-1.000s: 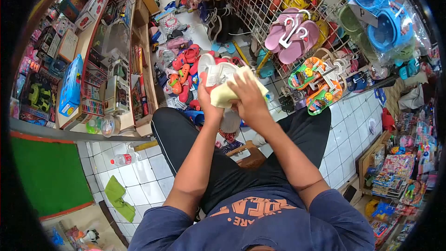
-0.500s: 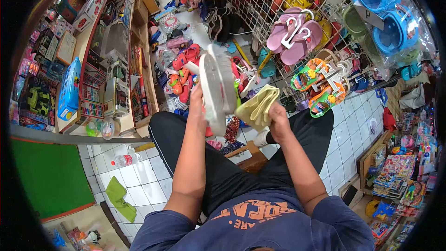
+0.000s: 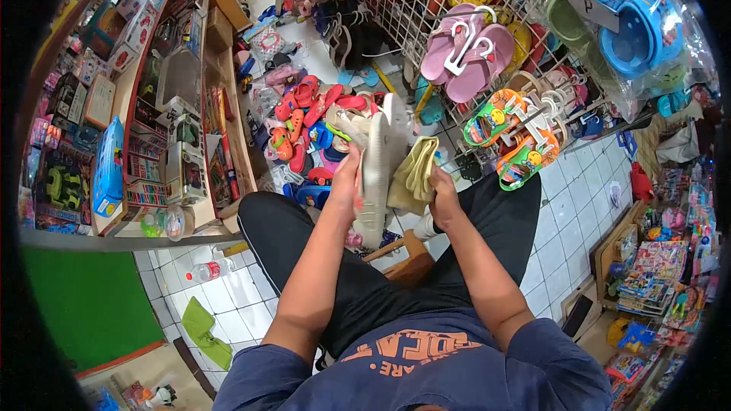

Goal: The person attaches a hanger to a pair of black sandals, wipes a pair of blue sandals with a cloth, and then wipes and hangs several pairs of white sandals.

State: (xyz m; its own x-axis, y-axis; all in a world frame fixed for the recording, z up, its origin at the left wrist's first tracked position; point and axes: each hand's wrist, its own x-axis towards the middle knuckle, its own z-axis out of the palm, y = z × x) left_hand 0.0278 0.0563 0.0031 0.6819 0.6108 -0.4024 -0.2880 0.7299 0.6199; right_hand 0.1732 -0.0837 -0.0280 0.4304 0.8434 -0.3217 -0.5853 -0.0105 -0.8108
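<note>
My left hand (image 3: 348, 181) grips a pair of pale grey-white sandals (image 3: 374, 183), held upright on edge in front of my lap. Folded pale-yellow cloth (image 3: 413, 176) is pinched in my right hand (image 3: 446, 199), just right of the sandals. A narrow gap seems to part the cloth from the soles. The fingers of my left hand are partly hidden behind the sandals. Beyond them, a heap of colourful children's sandals (image 3: 304, 118) covers the tiled floor.
A wire rack (image 3: 396, 11) with hanging pink flip-flops (image 3: 466, 53) and bagged blue clogs (image 3: 640, 38) stands at right. Shelves of boxed goods (image 3: 183, 160) line the left. A wooden stool (image 3: 415, 259) is between my legs; a bottle (image 3: 205, 271) and green cloth (image 3: 202, 327) lie left.
The sandals in my left hand have moved right and slightly down, and stand more upright. My right hand with the cloth has shifted a little left. The view has tilted slightly.
</note>
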